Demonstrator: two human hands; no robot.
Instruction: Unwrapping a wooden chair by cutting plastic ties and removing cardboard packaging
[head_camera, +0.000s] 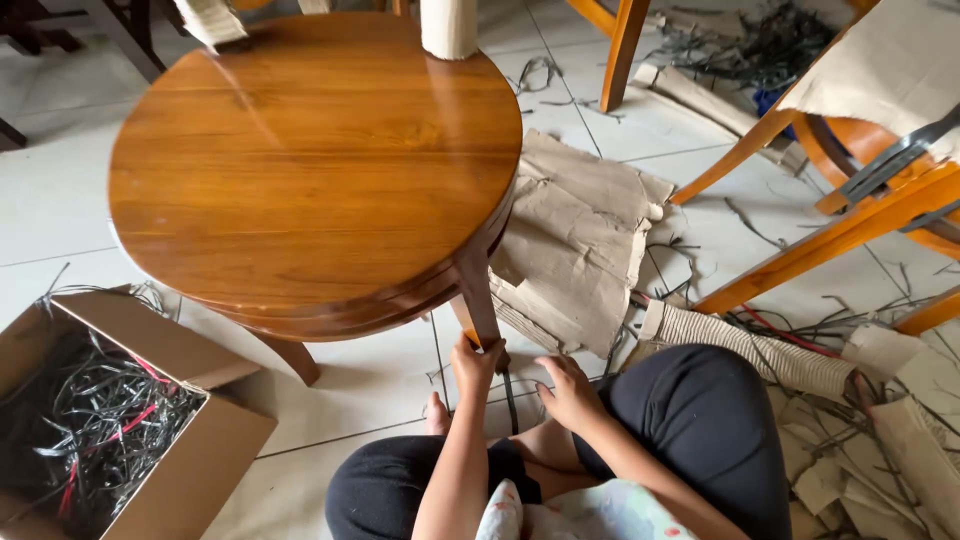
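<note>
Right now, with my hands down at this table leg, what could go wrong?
1. The left hand grips the table leg low down; tugging could tip the round wooden table toward you.
2. The black strap by the right hand might snap back at the fingers.
3. Loose strapping and cardboard scraps litter the floor, a slip hazard when standing.

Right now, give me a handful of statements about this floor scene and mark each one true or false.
1. The left hand grips the leg of the round wooden table. True.
2. The cardboard box holds folded cloth. False: it holds black and red strapping strips.
3. The right hand is beside a dark strap hanging below the leg. True.
4. The tabletop is wrapped in cardboard. False: it is bare; torn cardboard lies on the tiled floor.
</note>
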